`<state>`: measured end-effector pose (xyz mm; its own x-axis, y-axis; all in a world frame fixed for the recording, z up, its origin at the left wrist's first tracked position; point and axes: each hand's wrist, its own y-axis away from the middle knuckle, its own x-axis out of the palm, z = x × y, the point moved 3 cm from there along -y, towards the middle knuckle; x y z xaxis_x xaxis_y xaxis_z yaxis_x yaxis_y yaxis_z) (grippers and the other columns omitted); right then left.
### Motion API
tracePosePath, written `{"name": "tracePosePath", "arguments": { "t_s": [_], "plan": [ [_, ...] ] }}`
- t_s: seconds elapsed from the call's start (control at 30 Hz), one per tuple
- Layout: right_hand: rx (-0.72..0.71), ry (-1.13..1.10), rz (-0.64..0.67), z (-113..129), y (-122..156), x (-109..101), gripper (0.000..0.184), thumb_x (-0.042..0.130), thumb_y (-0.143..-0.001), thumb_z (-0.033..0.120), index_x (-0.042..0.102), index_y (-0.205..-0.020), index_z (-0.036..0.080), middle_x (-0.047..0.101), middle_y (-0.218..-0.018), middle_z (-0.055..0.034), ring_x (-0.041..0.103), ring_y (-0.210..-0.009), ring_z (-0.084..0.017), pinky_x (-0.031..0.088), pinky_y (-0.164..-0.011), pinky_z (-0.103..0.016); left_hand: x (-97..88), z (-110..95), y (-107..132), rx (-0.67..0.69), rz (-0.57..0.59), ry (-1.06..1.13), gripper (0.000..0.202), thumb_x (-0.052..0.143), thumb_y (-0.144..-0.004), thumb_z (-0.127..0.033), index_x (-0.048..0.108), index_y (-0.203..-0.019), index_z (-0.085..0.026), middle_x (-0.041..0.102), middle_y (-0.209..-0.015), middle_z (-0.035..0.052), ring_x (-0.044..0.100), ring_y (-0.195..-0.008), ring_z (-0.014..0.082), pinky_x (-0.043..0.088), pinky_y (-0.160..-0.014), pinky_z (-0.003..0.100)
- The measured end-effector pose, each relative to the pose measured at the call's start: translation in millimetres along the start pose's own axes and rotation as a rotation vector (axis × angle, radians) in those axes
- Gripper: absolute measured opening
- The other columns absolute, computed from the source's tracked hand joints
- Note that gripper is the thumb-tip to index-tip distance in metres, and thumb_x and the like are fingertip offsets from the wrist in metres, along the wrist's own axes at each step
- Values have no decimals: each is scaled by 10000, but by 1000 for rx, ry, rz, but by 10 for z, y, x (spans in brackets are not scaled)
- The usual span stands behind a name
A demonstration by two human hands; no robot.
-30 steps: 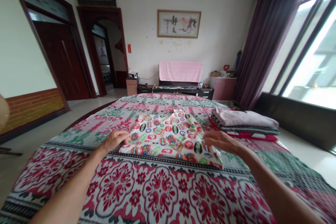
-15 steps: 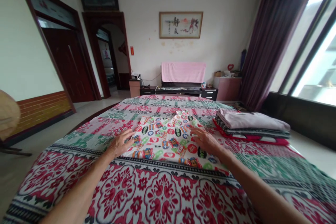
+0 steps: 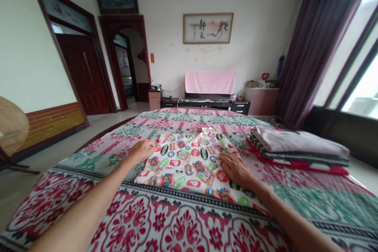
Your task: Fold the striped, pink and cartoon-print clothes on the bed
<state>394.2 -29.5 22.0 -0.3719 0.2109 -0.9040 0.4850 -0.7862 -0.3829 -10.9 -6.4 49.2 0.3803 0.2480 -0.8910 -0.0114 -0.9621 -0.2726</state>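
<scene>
A white child's garment (image 3: pixel 189 165), printed with colourful cartoon dogs and badges, lies spread on the patterned bedspread (image 3: pixel 130 214). At its upper left edge, my left hand (image 3: pixel 143 150) is closed, fingers curled and pressed together on the cloth's margin. My right hand (image 3: pixel 238 169) rests flat on the garment's right part, palm down with fingers stretched towards its middle. A small crumpled bit of the garment sticks up at its far edge.
A stack of folded cloths (image 3: pixel 298 145) sits at the right of the bed. Beyond the bed stand a low black cabinet (image 3: pixel 240 107) and a screen under a pink cloth (image 3: pixel 210 82). A round wooden tabletop (image 3: pixel 12 128) leans at far left.
My left hand has gone from spread fingers to a closed grip at the garment's left edge. My right hand stays on the cloth. The view has shifted slightly left.
</scene>
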Motion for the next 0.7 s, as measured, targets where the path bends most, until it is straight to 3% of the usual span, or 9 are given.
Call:
{"name": "tracePosePath", "arguments": {
  "t_s": [0.1, 0.23, 0.4, 0.57, 0.7],
  "plan": [
    [-6, -5, -20, -15, 10, 12, 360, 362, -912, 331, 593, -1153, 193, 558, -1278, -105, 486, -1195, -240, 386, -998, -458, 43, -64, -320, 65, -68, -141, 278, 461, -750, -260, 695, -896, -222, 692, -980, 53, 611, -936, 211, 427, -848, 279],
    [2, -10, -25, -31, 20, 32, 363, 355, -918, 318, 577, -1182, 204, 545, -1294, -98, 465, -1214, -240, 368, -1011, -460, 198, -102, -712, 65, -100, -167, 401, 428, -771, -182, 625, -1119, -216, 655, -1126, 45, 555, -1109, 192, 378, -983, 280],
    [25, -13, -19, 0, 30, 7, 362, 353, -919, 319, 569, -1191, 215, 542, -1299, -91, 458, -1221, -240, 349, -1026, -462, 478, -145, -1065, 79, -85, -157, 484, 440, -746, -125, 568, -1212, -153, 565, -1280, 89, 521, -1165, 183, 375, -994, 255],
    [26, -3, -23, 62, 36, -44, 344, 363, -907, 290, 576, -1166, 212, 558, -1278, -86, 474, -1204, -229, 350, -1029, -435, 689, -112, -1221, 69, -65, -214, 450, 506, -716, -147, 608, -1152, -187, 620, -1188, 87, 548, -1105, 207, 398, -957, 289],
    [39, 0, -26, 78, 39, -56, 336, 357, -911, 287, 571, -1160, 218, 557, -1281, -74, 467, -1211, -222, 350, -1027, -426, 687, -120, -1225, 29, -65, -282, 290, 488, -751, -188, 688, -961, -187, 675, -958, 114, 601, -935, 246, 441, -826, 320]
  ]
}}
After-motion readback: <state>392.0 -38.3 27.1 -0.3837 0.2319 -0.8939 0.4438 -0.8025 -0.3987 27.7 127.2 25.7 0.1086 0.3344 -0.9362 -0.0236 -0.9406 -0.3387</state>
